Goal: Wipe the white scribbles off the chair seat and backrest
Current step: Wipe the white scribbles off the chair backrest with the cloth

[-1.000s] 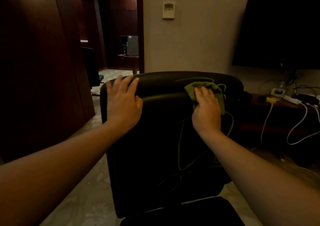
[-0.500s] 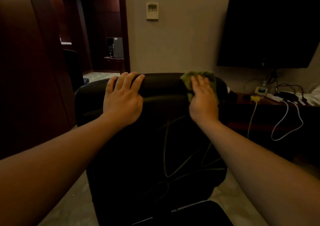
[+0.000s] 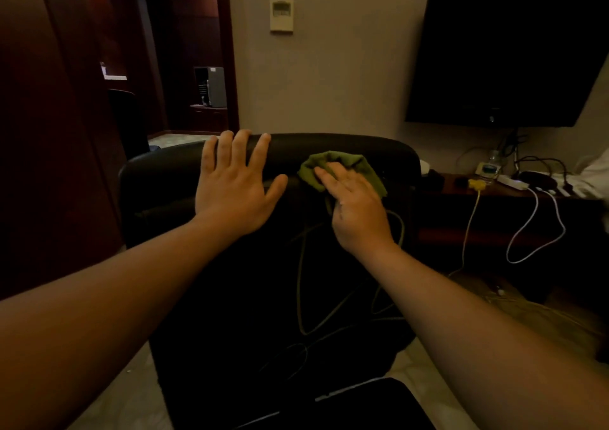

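Observation:
A black leather chair stands in front of me, its backrest [image 3: 230,297] facing me. Pale scribble lines [image 3: 301,297] loop over the middle and right of the backrest. My left hand [image 3: 235,187] lies flat with spread fingers on the top left of the backrest, fingertips over the upper edge. My right hand [image 3: 354,205] presses a crumpled green cloth [image 3: 333,162] against the top of the backrest, just right of centre. A corner of the black seat [image 3: 362,406] shows at the bottom.
A dark low table [image 3: 494,205] on the right carries a power strip, white and yellow cables and a small bottle. A black TV [image 3: 507,57] hangs above it. Dark wood panels [image 3: 49,133] line the left, with a doorway behind. Pale floor lies around the chair.
My right hand has slid the green cloth left and slightly down along the top of the backrest. The left hand stays flat near the top edge. The view has shifted.

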Available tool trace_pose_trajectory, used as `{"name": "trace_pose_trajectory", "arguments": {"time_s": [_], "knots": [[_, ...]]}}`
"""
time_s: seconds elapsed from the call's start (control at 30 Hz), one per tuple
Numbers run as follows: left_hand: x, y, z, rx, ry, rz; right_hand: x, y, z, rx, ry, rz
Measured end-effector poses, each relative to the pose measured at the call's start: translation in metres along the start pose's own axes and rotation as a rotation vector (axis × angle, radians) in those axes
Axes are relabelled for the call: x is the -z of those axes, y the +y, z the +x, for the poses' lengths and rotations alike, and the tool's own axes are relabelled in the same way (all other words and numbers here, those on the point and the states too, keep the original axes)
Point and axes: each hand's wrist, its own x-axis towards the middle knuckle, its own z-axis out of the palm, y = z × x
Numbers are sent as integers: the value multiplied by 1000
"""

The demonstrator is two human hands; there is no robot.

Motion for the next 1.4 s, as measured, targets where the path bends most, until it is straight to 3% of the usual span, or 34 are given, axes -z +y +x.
{"name": "trace_pose_trajectory", "arguments": {"time_s": [0.23, 0.4, 0.47, 0.57, 0.7, 0.8, 0.93, 1.1, 1.3, 1.4], "knots": [[2, -1, 0, -8, -13, 26, 26, 61, -32, -376, 109, -78], [-1, 1, 0, -6, 6, 38, 18, 42, -18, -486, 203, -85], [-2, 0, 0, -3, 1, 47, 10, 18, -8, -429, 214, -68], [-4, -3, -1, -1, 10, 69, -7, -15, -1, -171, 134, -46], [-4, -3, -2, -3, 20, 65, -6, 1, -2, -38, 36, -66], [-3, -1, -2, -13, 31, 57, 8, 34, -10, -115, 62, -109], [-2, -2, -3, -13, 21, 59, 25, 62, -33, -356, 156, -103], [-1, -1, -3, -16, 13, 66, 21, 49, -33, -479, 247, -65], [0, -7, -6, -27, 2, 63, -15, -4, -46, -274, 169, -26], [1, -7, -7, -32, -6, 58, -41, -60, -63, 144, 14, 103]]}}
